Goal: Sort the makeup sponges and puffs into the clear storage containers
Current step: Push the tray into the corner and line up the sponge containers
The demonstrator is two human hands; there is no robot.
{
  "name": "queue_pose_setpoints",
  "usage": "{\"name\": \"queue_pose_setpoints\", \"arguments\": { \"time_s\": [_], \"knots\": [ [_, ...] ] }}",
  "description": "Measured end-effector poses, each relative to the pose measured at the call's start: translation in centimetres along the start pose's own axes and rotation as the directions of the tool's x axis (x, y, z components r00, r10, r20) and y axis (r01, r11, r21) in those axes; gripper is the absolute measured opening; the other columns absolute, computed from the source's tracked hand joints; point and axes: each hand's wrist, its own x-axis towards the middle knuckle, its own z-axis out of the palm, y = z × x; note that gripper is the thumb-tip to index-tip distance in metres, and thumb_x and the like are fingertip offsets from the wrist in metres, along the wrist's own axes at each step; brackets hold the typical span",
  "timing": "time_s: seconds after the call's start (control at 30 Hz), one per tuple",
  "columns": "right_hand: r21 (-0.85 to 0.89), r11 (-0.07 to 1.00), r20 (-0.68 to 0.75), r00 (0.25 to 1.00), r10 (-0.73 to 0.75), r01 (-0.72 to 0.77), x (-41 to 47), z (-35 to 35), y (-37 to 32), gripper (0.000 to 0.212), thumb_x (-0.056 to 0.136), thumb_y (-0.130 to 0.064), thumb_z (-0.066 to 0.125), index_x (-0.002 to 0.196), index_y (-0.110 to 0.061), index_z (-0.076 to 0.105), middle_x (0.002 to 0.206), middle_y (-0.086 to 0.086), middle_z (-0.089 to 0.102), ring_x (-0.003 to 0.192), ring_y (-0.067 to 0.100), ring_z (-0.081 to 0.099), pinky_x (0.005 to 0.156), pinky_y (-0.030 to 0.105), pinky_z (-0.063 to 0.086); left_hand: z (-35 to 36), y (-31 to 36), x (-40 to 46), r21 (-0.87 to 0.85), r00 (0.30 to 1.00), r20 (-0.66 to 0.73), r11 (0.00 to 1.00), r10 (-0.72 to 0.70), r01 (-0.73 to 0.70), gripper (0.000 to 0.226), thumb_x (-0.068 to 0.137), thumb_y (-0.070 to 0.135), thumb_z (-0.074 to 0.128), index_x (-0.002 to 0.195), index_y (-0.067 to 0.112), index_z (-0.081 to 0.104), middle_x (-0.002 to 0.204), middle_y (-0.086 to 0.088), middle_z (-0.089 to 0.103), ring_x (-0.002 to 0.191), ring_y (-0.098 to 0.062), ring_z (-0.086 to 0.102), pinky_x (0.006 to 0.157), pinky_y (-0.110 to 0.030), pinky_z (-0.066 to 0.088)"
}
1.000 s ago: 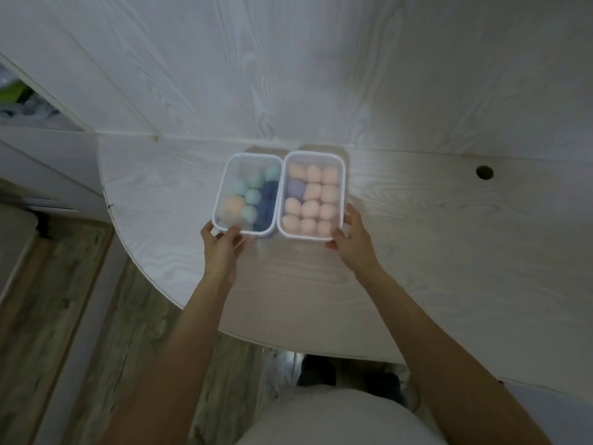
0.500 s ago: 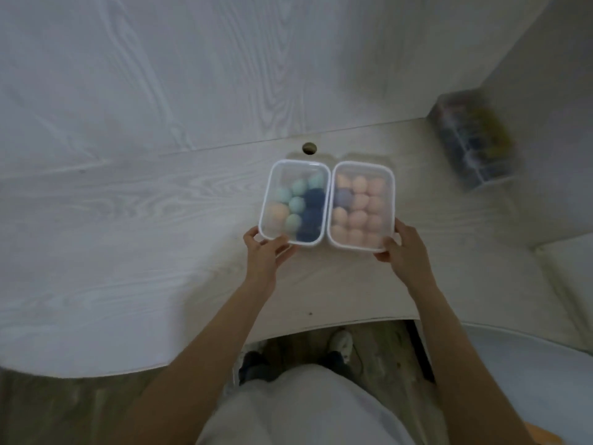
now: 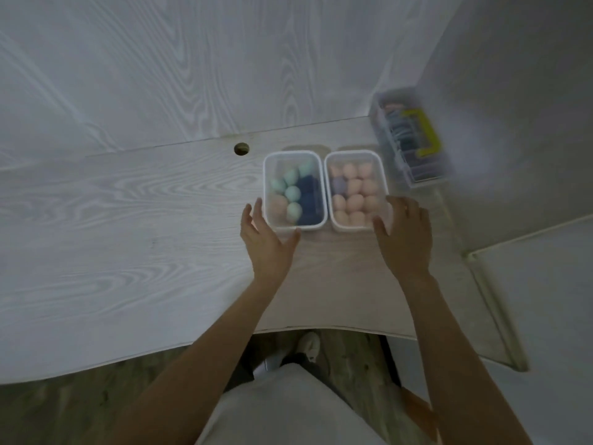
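The two boxes stand side by side on the counter (image 3: 128,220), touching or almost touching along their long walls. The left box (image 3: 292,190) holds green, dark blue and one peach sponge; the right box (image 3: 355,189) holds mostly peach sponges (image 3: 354,200) and one purple.

Your left hand (image 3: 266,242) is spread at the near left corner of its box, with fingers along the wall and the thumb at the near edge. Your right hand (image 3: 402,236) has its fingers bent over the near right corner of the other box. I cannot tell if either hand really grips.

The risk, I think, is uneven force. If one hand pushes harder, its box can turn and knock the other. The right box stands near a blurred organizer (image 3: 409,139) at the wall, so a slide to the right can hit it. Pressing down on a corner can tip a light box and roll sponges out, if no lid is on; this is not clear here.
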Motion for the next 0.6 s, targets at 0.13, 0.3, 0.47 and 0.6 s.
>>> {"name": "queue_pose_setpoints", "arguments": {
  "time_s": [0.13,0.3,0.47,0.6],
  "knots": [
    [-0.08,0.933,0.176,0.927,-0.332,0.35,-0.5,1.8,0.8,0.047,0.08,-0.041,0.053,0.121,-0.019,0.057,0.126,0.009,0.056,0.113,0.031,0.053,0.092,0.044,0.04,1.1,-0.5,1.4,0.336,0.917,0.231,0.858,0.325,-0.388,0.064,0.08,0.033,0.068,0.137,0.017,0.043,0.147,-0.012,0.035,0.136,-0.035,0.028,0.108,-0.058,0.017],
    [-0.119,0.933,0.224,0.925,-0.307,0.339,3.4,2.5,1.0,0.048,0.088,-0.04,0.036,0.127,-0.018,0.054,0.131,0.009,0.055,0.121,0.028,0.051,0.103,0.056,0.032,3.1,1.1,5.1,0.387,0.893,0.297,0.813,0.337,-0.436,0.057,0.089,0.031,0.058,0.141,0.017,0.037,0.149,-0.012,0.032,0.138,-0.034,0.023,0.111,-0.053,0.013],
    [-0.135,0.913,0.271,0.9,-0.34,0.386,9.0,3.2,1.5,0.052,0.088,-0.039,0.035,0.126,-0.01,0.055,0.13,0.014,0.056,0.121,0.035,0.052,0.099,0.062,0.032,5.1,3.6,9.2,0.431,0.898,0.314,0.797,0.308,-0.424,0.056,0.094,0.036,0.048,0.144,0.019,0.029,0.153,-0.007,0.022,0.142,-0.029,0.012,0.114,-0.049,0.008],
    [-0.113,0.91,0.29,0.889,-0.354,0.399,11.4,3.7,1.5,0.057,0.091,-0.043,0.032,0.137,-0.012,0.043,0.145,0.013,0.041,0.135,0.032,0.035,0.11,0.055,0.02,6.3,4.6,11.0,0.508,0.908,0.312,0.759,0.28,-0.409,0.054,0.098,0.037,0.037,0.147,0.021,0.021,0.156,-0.006,0.014,0.144,-0.026,0.005,0.114,-0.049,0.001]
  ]
}}
